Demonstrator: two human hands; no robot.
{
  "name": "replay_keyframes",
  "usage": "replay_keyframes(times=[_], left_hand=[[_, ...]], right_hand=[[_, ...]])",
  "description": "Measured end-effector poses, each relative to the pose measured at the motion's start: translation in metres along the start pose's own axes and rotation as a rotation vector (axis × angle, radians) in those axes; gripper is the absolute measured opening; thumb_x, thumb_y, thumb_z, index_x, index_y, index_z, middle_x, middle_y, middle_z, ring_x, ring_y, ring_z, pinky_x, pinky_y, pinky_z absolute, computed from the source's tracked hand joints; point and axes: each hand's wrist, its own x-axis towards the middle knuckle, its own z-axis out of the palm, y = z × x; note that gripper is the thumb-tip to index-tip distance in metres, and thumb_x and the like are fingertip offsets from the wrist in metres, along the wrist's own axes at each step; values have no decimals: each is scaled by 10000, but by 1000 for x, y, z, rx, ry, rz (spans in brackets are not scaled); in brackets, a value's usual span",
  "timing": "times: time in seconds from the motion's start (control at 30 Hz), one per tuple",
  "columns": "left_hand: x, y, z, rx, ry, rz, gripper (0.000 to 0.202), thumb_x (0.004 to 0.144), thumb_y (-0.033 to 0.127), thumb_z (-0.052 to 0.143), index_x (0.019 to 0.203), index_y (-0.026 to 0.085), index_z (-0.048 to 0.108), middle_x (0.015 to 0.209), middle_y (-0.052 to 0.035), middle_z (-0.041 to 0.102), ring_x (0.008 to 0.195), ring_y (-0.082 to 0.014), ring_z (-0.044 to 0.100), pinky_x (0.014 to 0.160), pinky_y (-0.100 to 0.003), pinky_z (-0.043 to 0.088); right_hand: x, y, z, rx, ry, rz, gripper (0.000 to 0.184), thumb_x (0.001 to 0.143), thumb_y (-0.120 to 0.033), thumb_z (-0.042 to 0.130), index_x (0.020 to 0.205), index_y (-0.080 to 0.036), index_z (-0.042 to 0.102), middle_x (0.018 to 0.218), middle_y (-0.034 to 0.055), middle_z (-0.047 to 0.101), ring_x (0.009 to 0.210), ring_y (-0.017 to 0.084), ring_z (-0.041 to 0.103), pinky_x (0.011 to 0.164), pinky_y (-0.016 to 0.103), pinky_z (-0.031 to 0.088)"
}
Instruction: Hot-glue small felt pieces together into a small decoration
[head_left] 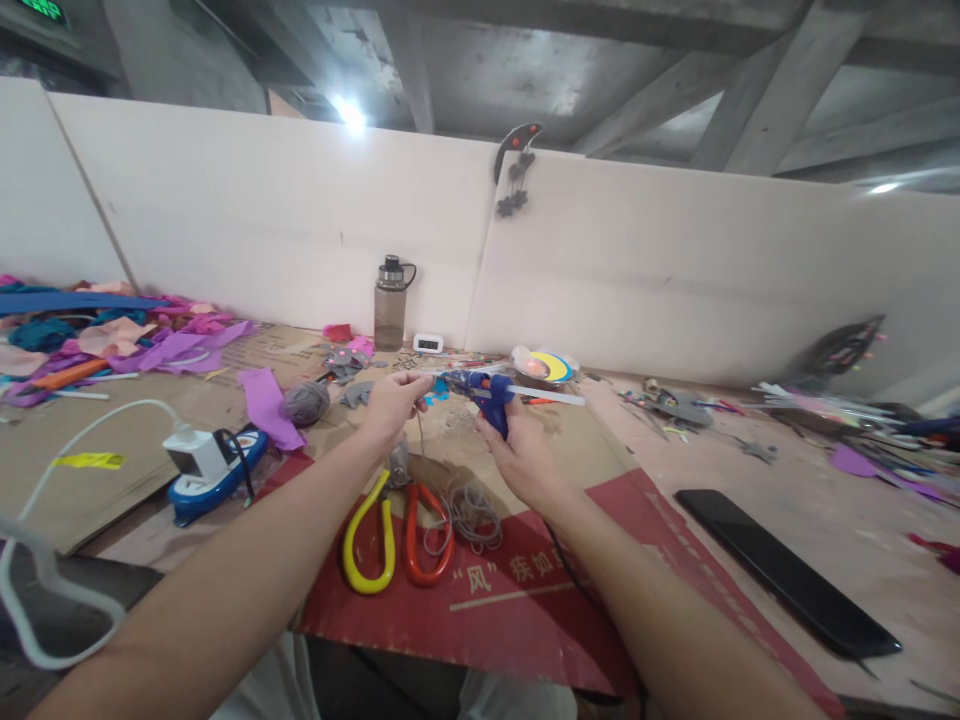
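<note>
My right hand (517,448) is wrapped round the handle of a blue hot glue gun (491,398), and a white glue stick (551,396) pokes out of its back end. The nozzle points left, close to the fingertips of my left hand (397,405). Those fingers are pinched together; what they hold is too small to make out. A thin grey cord hangs just below them. Under my hands lie pliers with one yellow handle (349,545) and one red handle (412,550). A loose coil of grey cord (476,515) rests beside the red handle.
A blue and white power strip (217,490) with a plugged-in charger stands at left, near a ball of grey yarn (306,402) and felt scraps (112,335). Behind are a water bottle (390,308) and small clock (427,343). A black phone-like slab (784,570) lies at right.
</note>
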Motion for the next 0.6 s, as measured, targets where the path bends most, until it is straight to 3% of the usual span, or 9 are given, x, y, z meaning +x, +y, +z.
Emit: replay_keyframes(times=[0.6], left_hand=[[0, 3, 1, 0, -6, -27, 256, 611, 362, 686, 685, 129, 610, 470, 22, 512, 401, -55, 428, 411, -190, 222]], right_hand=[[-1, 1, 1, 16, 16, -16, 357, 858, -314, 431, 1184, -171, 463, 1001, 120, 604, 926, 250, 565, 823, 408, 434]])
